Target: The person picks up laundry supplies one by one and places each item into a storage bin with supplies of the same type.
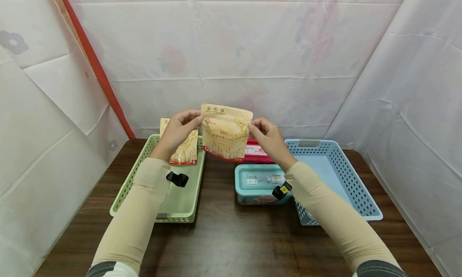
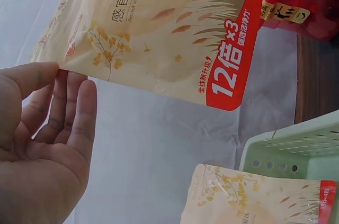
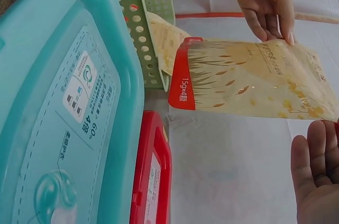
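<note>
A yellow pouch (image 1: 226, 134) with a red lower band and printed grasses hangs upright in the air between both hands. My left hand (image 1: 179, 130) pinches its left edge between thumb and fingers, as the left wrist view shows up close. On the opposite edge, my right hand (image 1: 268, 137) pinches the pouch near its upper side. Behind the left hand, a second yellow pouch (image 1: 185, 148) of similar print leans at the far end of the green basket (image 1: 180, 202). Below the right hand sits a teal lidded box (image 1: 252, 188).
A red box (image 3: 153, 176) stands behind the teal one, partly covered by the held pouch in the head view. At the right is a blue perforated basket (image 1: 355, 184), partly hidden by the right forearm. White patterned sheets (image 1: 231, 40) enclose the dark wooden table (image 1: 231, 245).
</note>
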`<state>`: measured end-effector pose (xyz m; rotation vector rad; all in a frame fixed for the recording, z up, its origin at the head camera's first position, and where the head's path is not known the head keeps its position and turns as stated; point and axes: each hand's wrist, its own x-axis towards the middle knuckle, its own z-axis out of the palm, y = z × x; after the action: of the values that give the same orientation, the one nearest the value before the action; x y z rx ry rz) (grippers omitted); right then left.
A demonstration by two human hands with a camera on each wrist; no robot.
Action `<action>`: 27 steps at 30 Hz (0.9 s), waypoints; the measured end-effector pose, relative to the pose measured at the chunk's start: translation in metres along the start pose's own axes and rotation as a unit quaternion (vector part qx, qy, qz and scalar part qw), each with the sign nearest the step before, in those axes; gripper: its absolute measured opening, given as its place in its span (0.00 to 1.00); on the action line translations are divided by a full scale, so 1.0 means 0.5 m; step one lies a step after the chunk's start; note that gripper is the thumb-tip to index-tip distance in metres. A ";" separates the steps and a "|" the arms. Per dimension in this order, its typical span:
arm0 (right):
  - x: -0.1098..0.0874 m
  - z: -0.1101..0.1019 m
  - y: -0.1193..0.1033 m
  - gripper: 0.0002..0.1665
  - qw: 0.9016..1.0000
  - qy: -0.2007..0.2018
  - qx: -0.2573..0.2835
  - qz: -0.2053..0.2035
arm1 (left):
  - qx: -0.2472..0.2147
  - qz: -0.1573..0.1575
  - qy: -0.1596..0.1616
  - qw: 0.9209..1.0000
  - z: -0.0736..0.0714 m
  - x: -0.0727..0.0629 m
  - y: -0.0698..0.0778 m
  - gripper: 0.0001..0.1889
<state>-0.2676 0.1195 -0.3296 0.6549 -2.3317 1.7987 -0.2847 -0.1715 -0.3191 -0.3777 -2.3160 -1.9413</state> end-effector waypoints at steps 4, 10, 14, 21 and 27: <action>0.004 0.000 0.004 0.16 1.000 0.006 0.005 0.008 | -0.015 0.004 0.005 1.000 0.000 -0.006 -0.002 0.19; 0.012 0.000 0.012 0.17 0.999 0.012 0.032 0.015 | -0.040 -0.004 0.010 0.999 0.000 -0.017 0.000 0.20; 0.015 0.000 0.012 0.15 0.999 0.013 0.039 0.018 | -0.048 -0.013 0.012 0.999 0.000 -0.023 0.002 0.21; 0.017 -0.001 0.014 0.16 0.999 0.019 0.046 0.020 | -0.056 -0.013 0.013 0.998 0.004 -0.030 0.008 0.20; 0.014 0.001 0.016 0.19 0.998 0.039 0.050 0.017 | -0.060 -0.010 0.010 0.998 0.004 -0.031 0.003 0.20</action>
<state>-0.2772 0.1186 -0.3342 0.5493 -2.2272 1.9304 -0.2694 -0.1711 -0.3219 -0.3449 -2.2055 -2.0896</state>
